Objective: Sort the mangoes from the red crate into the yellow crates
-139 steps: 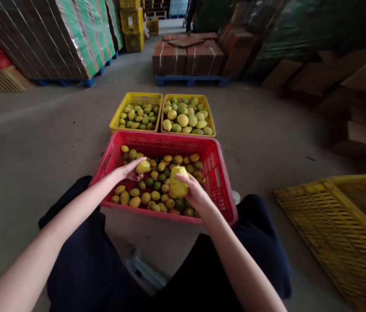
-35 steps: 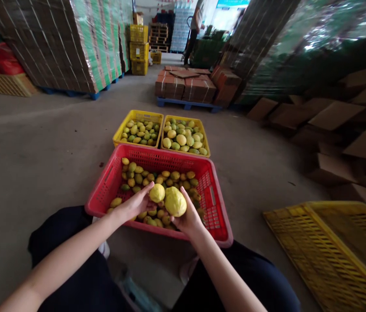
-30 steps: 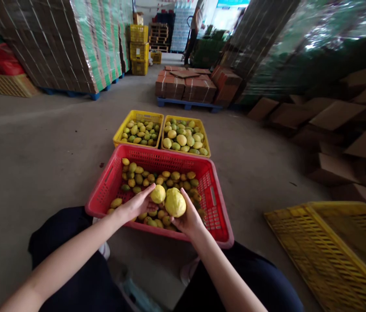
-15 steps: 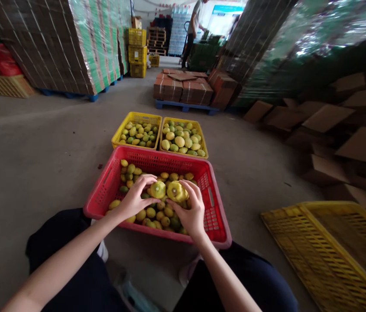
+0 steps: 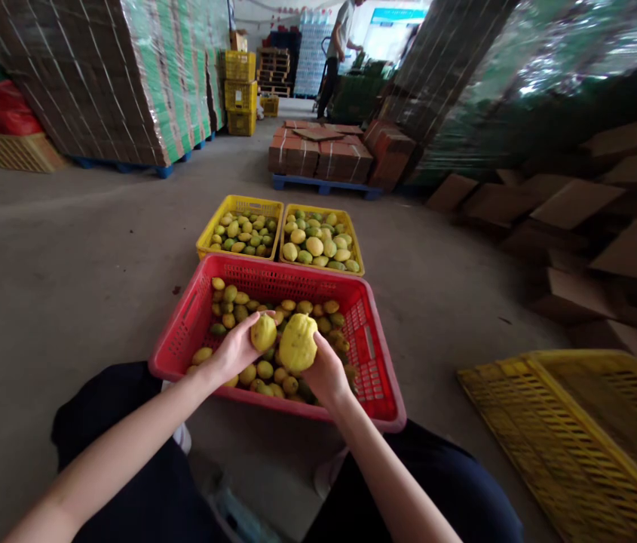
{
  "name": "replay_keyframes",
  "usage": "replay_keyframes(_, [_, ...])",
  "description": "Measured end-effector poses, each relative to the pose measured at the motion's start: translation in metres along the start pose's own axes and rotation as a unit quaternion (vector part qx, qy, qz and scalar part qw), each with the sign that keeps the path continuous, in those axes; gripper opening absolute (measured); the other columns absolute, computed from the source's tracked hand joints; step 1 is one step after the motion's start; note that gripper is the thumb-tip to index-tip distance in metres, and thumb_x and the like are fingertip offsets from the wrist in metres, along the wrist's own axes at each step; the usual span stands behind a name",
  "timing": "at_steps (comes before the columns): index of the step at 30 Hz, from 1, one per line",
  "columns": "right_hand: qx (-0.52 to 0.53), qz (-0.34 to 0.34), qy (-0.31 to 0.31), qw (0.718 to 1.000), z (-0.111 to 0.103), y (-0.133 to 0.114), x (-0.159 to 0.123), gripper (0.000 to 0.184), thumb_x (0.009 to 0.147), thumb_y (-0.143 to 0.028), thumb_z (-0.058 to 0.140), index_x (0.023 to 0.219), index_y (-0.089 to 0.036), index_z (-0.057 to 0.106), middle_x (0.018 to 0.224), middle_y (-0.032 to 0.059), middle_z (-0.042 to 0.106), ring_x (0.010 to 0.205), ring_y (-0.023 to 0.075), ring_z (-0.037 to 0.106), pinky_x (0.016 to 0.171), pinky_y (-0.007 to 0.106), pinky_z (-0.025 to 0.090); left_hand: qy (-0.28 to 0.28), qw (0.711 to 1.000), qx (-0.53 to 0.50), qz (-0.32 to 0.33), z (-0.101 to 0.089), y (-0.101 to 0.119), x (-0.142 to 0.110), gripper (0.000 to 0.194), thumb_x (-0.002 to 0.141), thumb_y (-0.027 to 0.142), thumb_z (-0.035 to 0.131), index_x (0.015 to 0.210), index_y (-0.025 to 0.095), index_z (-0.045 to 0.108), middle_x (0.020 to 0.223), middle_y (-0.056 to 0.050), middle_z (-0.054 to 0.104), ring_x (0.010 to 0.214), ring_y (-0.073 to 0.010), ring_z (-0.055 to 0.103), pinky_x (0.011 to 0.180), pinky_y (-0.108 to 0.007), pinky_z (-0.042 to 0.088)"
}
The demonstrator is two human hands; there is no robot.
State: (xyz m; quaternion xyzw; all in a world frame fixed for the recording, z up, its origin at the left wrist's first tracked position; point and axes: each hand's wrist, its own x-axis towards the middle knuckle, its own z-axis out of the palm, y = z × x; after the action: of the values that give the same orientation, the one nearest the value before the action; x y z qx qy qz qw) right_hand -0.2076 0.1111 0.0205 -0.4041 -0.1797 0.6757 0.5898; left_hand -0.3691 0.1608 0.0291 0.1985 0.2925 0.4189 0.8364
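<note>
Over the red crate, my left hand is closed around a small yellow-green lemon. My right hand grips a larger, lumpy yellow lemon, its thumb on the right side of the fruit. The two held lemons are side by side with a narrow gap between them. Beneath my hands, many yellow and green lemons lie in the red crate, part of them hidden by my hands and forearms.
Beyond the red crate stand a left yellow crate and a right yellow crate, both holding lemons. A yellow basket lies at the right, near cardboard boxes. Farther off are a pallet of flattened cartons and a person.
Both lemons have been turned in my hands, so their sides rather than their ends face me. The right lemon shows larger, and my left hand has shifted slightly left.
</note>
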Motion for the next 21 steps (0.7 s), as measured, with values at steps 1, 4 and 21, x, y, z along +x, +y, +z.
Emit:
replay_keyframes(1, [0.021,0.026,0.004,0.999,0.000,0.002,0.001,0.039,0.066,-0.049,0.072,0.091,-0.020,0.064,0.081,0.0031,0.071,0.071,0.0200,0.066,0.059,0.030,0.054,0.007,1.000,-0.002,0.002,0.000,-0.003,0.000,0.021,0.080,0.028,0.064,0.097,0.015,0.063,0.089,-0.004,0.066,0.081,-0.0146,0.063,0.072,-0.025,0.053])
replay_keyframes(4, [0.059,0.077,0.010,0.995,0.000,0.004,0.003,0.038,0.070,-0.050,0.070,0.093,-0.021,0.065,0.076,0.0025,0.071,0.061,0.0184,0.065,0.046,0.028,0.049,0.053,0.999,0.001,-0.010,-0.002,-0.007,-0.001,0.016,0.079,0.028,0.068,0.087,0.016,0.061,0.080,-0.001,0.065,0.066,-0.0112,0.061,0.061,-0.022,0.053])
replay_keyframes(21, [0.093,0.108,0.041,0.989,-0.009,0.011,0.011,0.026,0.080,-0.043,0.060,0.082,-0.018,0.066,0.071,0.0050,0.073,0.070,0.0231,0.071,0.061,0.035,0.058,0.241,0.964,-0.066,-0.084,-0.017,-0.009,0.011,0.019,0.089,0.033,0.055,0.085,0.015,0.056,0.065,-0.003,0.063,0.053,-0.0145,0.063,0.050,-0.026,0.055])
